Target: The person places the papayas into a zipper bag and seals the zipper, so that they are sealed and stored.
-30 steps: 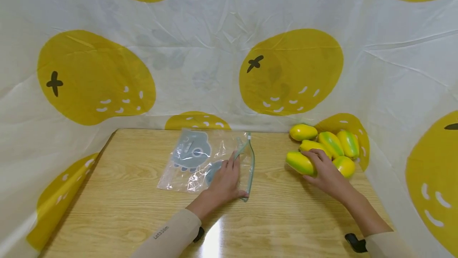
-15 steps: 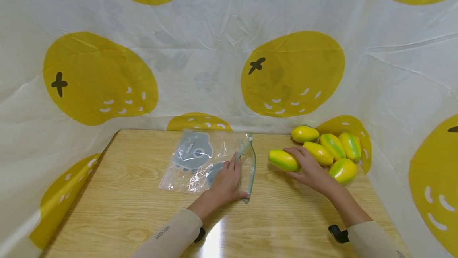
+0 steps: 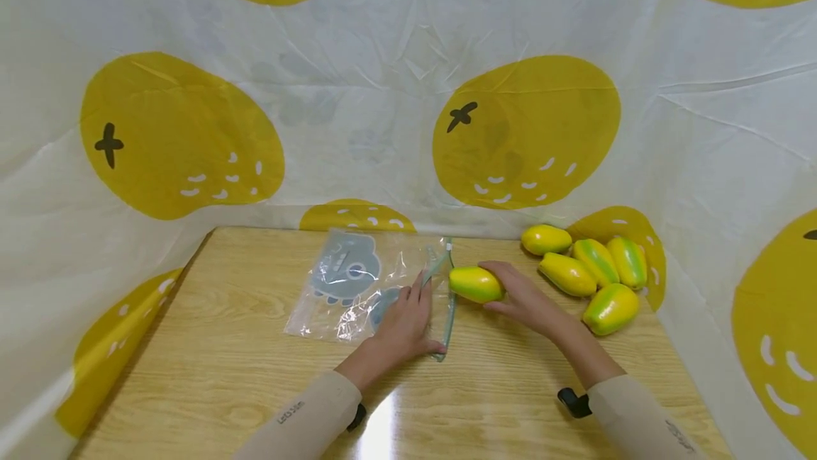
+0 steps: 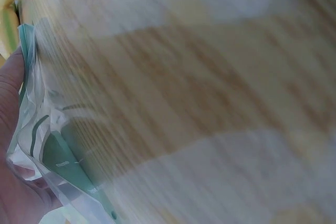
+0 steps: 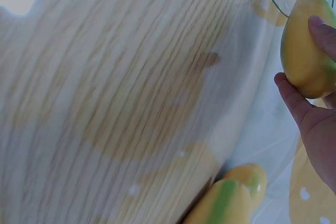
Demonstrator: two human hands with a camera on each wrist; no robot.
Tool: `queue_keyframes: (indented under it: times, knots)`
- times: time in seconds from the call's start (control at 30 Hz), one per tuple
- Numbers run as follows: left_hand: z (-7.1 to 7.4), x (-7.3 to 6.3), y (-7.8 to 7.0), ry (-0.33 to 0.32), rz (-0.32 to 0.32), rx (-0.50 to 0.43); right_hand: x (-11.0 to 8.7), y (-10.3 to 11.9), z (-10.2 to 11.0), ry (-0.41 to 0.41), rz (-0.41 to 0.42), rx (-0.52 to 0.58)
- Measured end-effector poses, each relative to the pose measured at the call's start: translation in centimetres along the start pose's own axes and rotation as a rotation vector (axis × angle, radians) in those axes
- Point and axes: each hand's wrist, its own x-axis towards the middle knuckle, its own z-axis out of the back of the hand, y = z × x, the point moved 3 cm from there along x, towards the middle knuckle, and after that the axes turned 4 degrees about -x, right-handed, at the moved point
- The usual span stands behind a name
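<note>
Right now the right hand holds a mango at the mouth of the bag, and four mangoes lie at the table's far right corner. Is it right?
Not quite: five mangoes lie there, as the head view shows. The right hand does hold a mango at the bag's mouth.

I see my right hand has carried the mango leftward, away from the pile of mangoes, right up to the zip bag's open mouth.

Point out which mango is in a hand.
The mango at the bag's mouth, gripped by the right hand; the other five lie untouched by the backdrop.
</note>
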Motion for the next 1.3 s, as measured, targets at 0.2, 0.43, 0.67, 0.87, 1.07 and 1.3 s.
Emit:
queue_keyframes:
  times: [0.2,0.43,0.67,0.87,1.07,1.3]
  knots:
    - [0.1,-0.1,-0.1,0.01,-0.002,0.006,1.2,0.5,-1.0,0.015,-0.006,0.031]
    - [-0.2,-0.2,-0.2,0.001,-0.017,0.012,2.0,1.0,-2.2,0.042,-0.008,0.027]
    - [0.0,-0.2,-0.2,-0.014,-0.011,0.008,2.6,1.5,-2.9,0.02,-0.031,0.029]
    - [0.0,0.0,-0.2,-0.011,-0.014,-0.004,2.9,2.0,-3.3,0.0,-0.084,0.024]
    - [0.1,0.0,-0.2,0.005,-0.017,-0.004,2.7,2.2,-3.5,0.037,0.022,-0.028]
    - [0.0,-0.2,-0.2,0.0,-0.026,0.002,2.5,2.1,-3.6,0.047,0.079,-0.018]
